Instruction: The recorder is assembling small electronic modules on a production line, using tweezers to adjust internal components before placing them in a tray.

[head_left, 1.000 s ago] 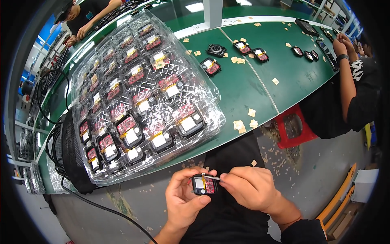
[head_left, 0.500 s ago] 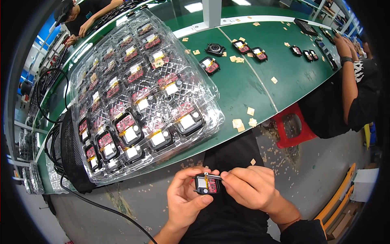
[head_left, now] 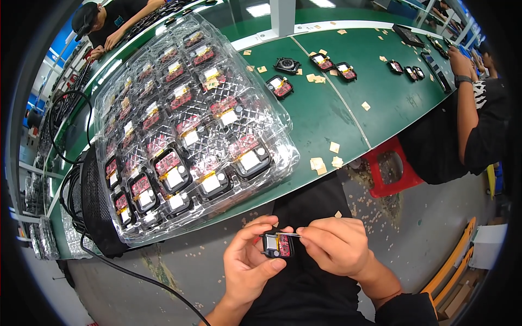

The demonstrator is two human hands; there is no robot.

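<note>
Between the thumb and fingers of my left hand (head_left: 244, 269) is a black smartwatch housing (head_left: 285, 247), its open side facing up. Inside it show a red circuit board, a silver-white rectangular part and a small round pale part. My right hand (head_left: 340, 247) pinches a pair of thin metal tweezers (head_left: 291, 234). Their tip reaches over the housing's upper edge, by a yellowish ribbon; whether it touches or grips anything is too small to tell. Both hands are above my lap, just off the table's near edge.
Stacked clear plastic trays (head_left: 217, 136) full of similar housings cover the left of the green table (head_left: 321, 119). Loose housings (head_left: 280, 87) and small beige squares (head_left: 317, 165) lie right of them. A red stool (head_left: 392, 168), a black cable (head_left: 147, 280) and co-workers (head_left: 462, 108) are nearby.
The tweezers have turned slightly and now look thinner. The small white piece seen at their tip earlier no longer shows there. My left hand still holds the housing in nearly the same place.
</note>
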